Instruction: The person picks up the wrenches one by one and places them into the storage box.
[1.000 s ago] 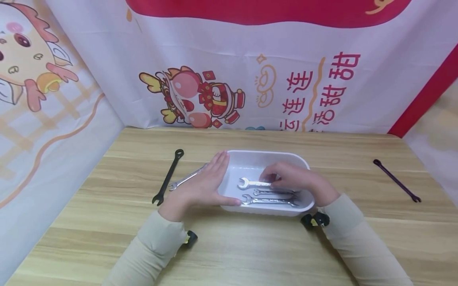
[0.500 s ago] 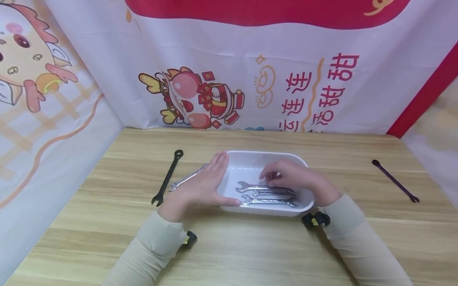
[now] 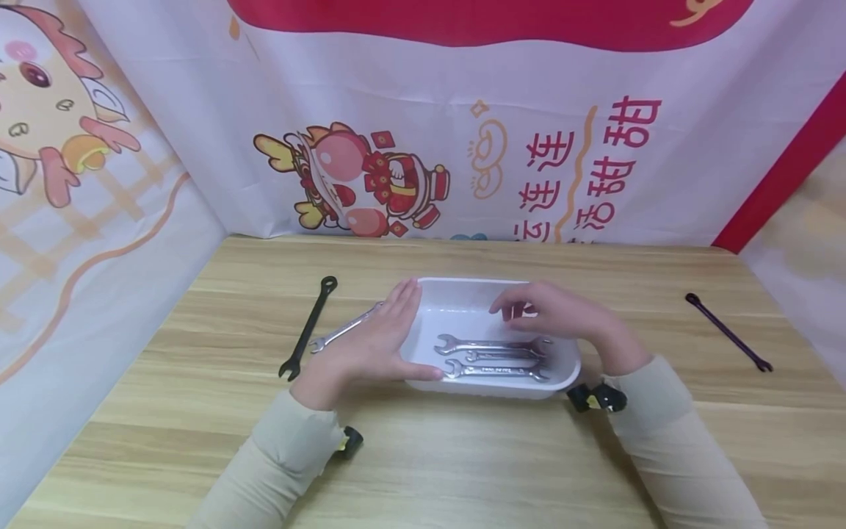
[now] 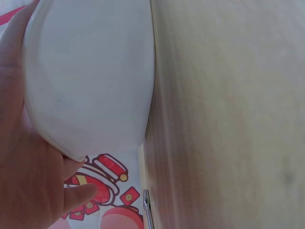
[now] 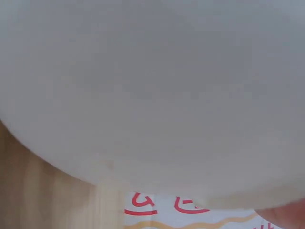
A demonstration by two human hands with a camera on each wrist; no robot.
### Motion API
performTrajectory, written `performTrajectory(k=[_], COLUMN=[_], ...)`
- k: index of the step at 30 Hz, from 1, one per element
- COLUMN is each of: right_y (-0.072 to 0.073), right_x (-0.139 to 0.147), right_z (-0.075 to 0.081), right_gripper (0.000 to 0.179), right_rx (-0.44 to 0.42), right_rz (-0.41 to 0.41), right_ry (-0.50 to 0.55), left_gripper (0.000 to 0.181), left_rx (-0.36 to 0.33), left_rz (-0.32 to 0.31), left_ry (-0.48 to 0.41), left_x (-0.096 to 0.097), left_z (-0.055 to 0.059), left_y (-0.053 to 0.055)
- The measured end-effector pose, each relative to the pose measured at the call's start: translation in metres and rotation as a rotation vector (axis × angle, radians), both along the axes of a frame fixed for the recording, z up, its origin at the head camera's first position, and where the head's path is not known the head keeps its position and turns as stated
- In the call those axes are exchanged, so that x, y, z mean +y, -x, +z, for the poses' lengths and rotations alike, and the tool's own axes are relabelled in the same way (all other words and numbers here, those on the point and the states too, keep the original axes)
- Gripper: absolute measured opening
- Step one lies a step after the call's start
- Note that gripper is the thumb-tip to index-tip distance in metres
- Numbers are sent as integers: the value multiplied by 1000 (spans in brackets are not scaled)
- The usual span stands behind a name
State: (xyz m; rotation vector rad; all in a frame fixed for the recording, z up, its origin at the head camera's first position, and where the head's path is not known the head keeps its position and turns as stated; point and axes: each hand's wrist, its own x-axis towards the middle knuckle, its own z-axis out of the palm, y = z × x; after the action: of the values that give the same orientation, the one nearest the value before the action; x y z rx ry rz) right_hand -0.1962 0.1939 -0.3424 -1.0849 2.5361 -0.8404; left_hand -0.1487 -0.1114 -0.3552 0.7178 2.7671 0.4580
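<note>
A white plastic tub (image 3: 456, 295) stands mid-table in the head view. Inside lie three silver open-ended wrenches, side by side: a rear wrench (image 3: 485, 345), a smaller middle wrench (image 3: 505, 358) and a front wrench (image 3: 499, 371). My left hand (image 3: 370, 347) rests along the tub's left end, fingers straight and thumb at the front rim. Over the tub's right half hovers my right hand (image 3: 558, 314), fingers loosely bent with nothing held, apart from the wrenches. Another silver wrench (image 3: 345, 327) lies on the table beyond my left hand, partly covered by it.
A black combination wrench (image 3: 309, 327) lies at the left of the wooden table (image 3: 436, 463). Far to the right lies a dark purple wrench (image 3: 727, 332). A printed cloth (image 3: 410, 88) hangs behind the table's back edge.
My right hand has let go of the rear silver wrench, which now lies lower beside the others. The hand has risen and shifted right. My left hand has stayed put.
</note>
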Motion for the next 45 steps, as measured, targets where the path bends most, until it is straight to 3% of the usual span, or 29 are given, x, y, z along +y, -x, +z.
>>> performTrajectory(k=[21,37,45], right_y=[-5,-7,-6], right_x=[25,45,56], right_z=[23,36,39], right_gripper=[31,27,30], right_rx=[92,124,98], right_rz=[-81,-161,-206], right_ry=[30,37,30], left_gripper=[133,132,133], left_rx=[0,15,13], left_rz=[-17,-7,-10], left_ry=[-5,-4,-1], left_x=[-1,-1,-1], left_z=[0,-3,-2], left_y=[2,3,3])
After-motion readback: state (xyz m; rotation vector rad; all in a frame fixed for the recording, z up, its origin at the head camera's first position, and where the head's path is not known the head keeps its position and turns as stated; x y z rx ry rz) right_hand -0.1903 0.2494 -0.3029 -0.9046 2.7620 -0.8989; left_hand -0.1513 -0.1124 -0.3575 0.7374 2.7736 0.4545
